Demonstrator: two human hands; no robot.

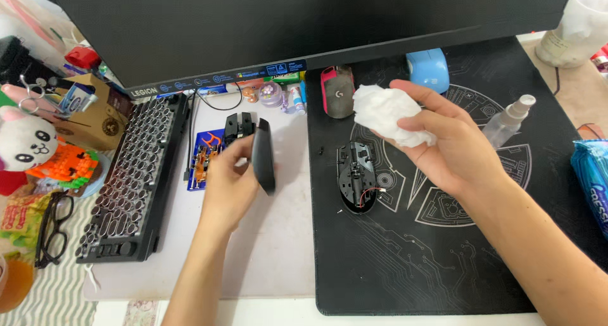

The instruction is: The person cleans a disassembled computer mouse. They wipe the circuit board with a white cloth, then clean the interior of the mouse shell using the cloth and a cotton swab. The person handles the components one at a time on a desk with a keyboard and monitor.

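Wiping looks to be the step in hand, judging from how the two hands are set. The left hand [229, 177] is closed around a black mouse shell [263, 155], fingers wrapped on its left edge, holding it tilted on end above the white bench [278, 250]. The right hand [443, 145] is cupped, palm up, with a crumpled white tissue [387, 114] pinched between thumb and fingertips; it hovers over the black desk mat [443, 263], apart from the shell.

Between the hands, on the mat's left part, lies the opened mouse base [356, 177], its inner frame and a thin red wire exposed. A small clear spray bottle [508, 118] lies on the mat to the right (whether the tissue is damp cannot be told). Further back sit a black-and-pink mouse [337, 92] and a blue mouse [427, 69] under the monitor's edge. Left of the shell are a blue parts tray [204, 164] and a round-keyed keyboard [136, 180].

My judgement: the next move calls for bringing tissue and shell together, the left hand keeping the shell steady and turned so its face meets the wad, with light pressure, since the shell is thin plastic.
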